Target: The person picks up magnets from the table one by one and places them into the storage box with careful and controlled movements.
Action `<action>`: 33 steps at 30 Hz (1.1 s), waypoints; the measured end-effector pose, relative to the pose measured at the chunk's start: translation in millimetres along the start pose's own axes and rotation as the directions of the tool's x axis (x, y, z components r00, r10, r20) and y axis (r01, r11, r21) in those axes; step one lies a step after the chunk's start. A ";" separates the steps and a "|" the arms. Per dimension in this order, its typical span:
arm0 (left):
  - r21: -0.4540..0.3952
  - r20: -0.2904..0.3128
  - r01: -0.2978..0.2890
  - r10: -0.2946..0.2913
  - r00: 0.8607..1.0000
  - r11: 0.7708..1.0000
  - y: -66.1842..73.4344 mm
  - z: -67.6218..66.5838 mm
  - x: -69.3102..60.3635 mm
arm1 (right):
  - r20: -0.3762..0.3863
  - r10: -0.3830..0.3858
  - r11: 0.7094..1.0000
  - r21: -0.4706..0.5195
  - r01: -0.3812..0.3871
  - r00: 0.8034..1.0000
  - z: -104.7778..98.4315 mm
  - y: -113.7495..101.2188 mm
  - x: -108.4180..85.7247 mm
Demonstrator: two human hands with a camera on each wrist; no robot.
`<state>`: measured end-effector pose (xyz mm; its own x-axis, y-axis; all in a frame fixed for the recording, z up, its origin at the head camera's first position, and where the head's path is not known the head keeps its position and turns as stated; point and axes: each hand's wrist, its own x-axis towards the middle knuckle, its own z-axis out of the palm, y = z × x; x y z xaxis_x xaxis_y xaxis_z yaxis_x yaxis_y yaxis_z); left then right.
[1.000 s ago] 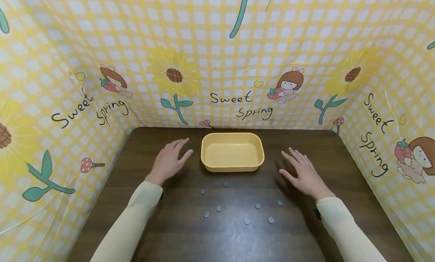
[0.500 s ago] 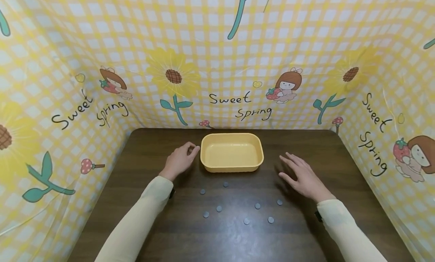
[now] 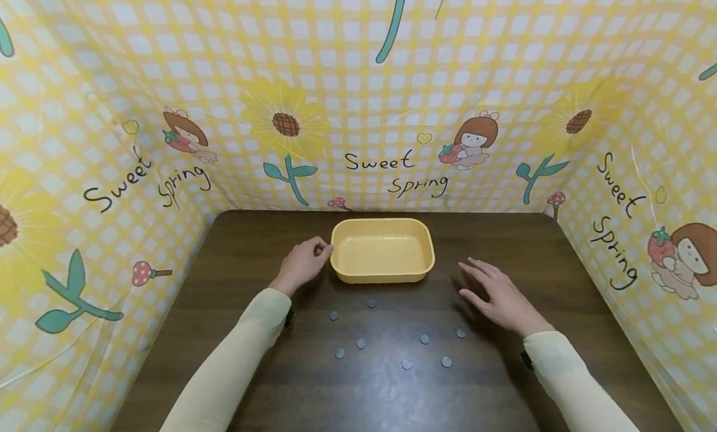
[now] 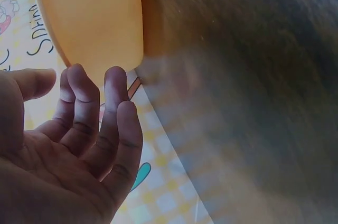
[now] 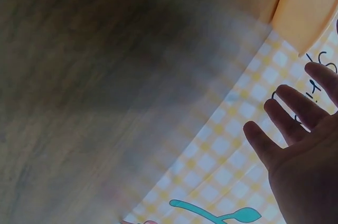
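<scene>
Brings the left hand (image 3: pixel 302 265) up to the end wall of the yellow tray (image 3: pixel 383 256), with fingers now bent inward, as against stretched out and apart from it a second ago; shifts the right hand (image 3: pixel 501 295) only slightly, with fingers relaxed, nearly straight and spread; leaves the tray in place, just right of the left fingertips and well left of the right ones; to the eye, smooth, glossy, open-topped, rounded at the corners and upright on the dark table (image 3: pixel 364 401); nearer the wearer than either set of fingers, eight scattered grey discs (image 3: pixel 424 339); cannot tell whether pinching the tray's rim or merely touching; in both wrist views, a tray cut off and a blurred tabletop.
</scene>
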<state>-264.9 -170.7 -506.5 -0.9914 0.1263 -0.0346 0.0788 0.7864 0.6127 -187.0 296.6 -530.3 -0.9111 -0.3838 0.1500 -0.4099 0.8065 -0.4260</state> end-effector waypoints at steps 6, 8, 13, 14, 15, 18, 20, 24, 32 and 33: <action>-0.009 0.021 0.011 -0.010 1.000 1.000 -3.9 0.8 3.2 | 0.025 -0.014 1.000 -0.009 0.014 1.000 0.5 1.3 -1.8; -0.020 0.031 0.021 -0.021 0.999 1.000 -5.8 0.0 4.5 | 0.026 -0.024 1.000 -0.009 0.024 0.999 0.6 2.3 -2.1; -0.055 0.056 0.030 -0.027 0.998 0.998 -9.3 -0.4 8.4 | 0.022 -0.073 0.997 -0.022 0.074 0.997 0.0 5.4 -3.3; -0.063 0.063 0.029 -0.025 0.998 0.998 -9.8 0.1 9.4 | 0.025 -0.083 0.996 -0.023 0.084 0.996 -0.3 5.9 -3.8; -0.071 0.070 0.026 -0.021 0.997 0.997 -10.3 0.4 10.5 | 0.030 -0.097 0.995 -0.019 0.097 0.995 -0.6 6.4 -4.4; -0.104 0.085 0.032 -0.023 0.996 0.994 -11.2 1.2 12.7 | 0.064 -0.134 0.991 0.006 0.134 0.989 -0.6 7.0 -6.3; -0.120 0.089 0.038 -0.028 0.996 0.992 -11.4 1.7 13.6 | 0.097 -0.162 0.987 0.041 0.159 0.982 0.2 7.1 -7.3; -0.141 0.094 0.051 -0.038 0.995 0.989 -11.3 3.1 13.8 | 0.150 -0.211 0.974 0.113 0.195 0.966 3.3 7.3 -9.4; -0.168 0.101 0.060 -0.043 0.994 0.984 -12.2 7.8 10.7 | 0.198 -0.237 0.961 0.192 0.199 0.951 11.4 9.4 -15.6; -0.171 0.102 0.060 -0.043 0.994 0.983 -12.2 8.4 10.2 | 0.197 -0.241 0.959 0.196 0.203 0.950 12.5 9.7 -16.4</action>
<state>-275.1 -173.9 -520.9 -0.9780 0.1537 -0.1411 0.0004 0.6777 0.7353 -175.6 305.1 -548.0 -0.7585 -0.6480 0.0691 -0.5696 0.6077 -0.5535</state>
